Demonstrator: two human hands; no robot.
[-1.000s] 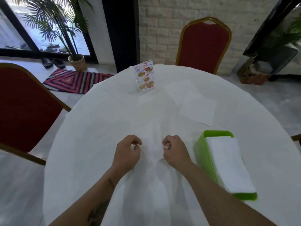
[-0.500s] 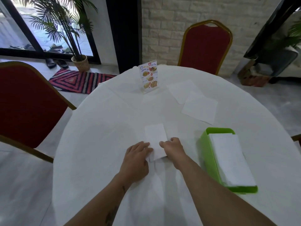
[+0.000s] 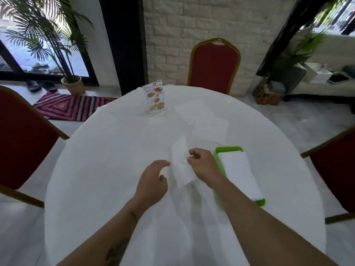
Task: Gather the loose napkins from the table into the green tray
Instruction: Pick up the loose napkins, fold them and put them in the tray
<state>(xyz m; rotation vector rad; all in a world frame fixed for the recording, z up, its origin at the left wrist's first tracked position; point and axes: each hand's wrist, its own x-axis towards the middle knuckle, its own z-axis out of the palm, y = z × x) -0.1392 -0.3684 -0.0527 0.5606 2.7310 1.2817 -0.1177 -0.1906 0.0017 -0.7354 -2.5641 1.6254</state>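
A folded white napkin [image 3: 180,164] is lifted off the round white table [image 3: 107,169], tilted, with my right hand [image 3: 201,166] pinching its right edge. My left hand [image 3: 153,179] is just left of the napkin, fingers apart, touching or nearly touching its lower left edge. The green tray [image 3: 218,156] stands right of my right hand and holds a stack of white napkins [image 3: 238,175]. Two loose flat napkins lie farther back, one [image 3: 210,128] overlapping the other [image 3: 194,112].
A menu stand [image 3: 154,100] stands at the far middle of the table. Red chairs stand at the far side [image 3: 213,68], the left [image 3: 21,139] and the right [image 3: 334,169].
The napkin was folded flat under both hands, then my right hand lifted it off the table toward the tray. My left hand let go and spread.
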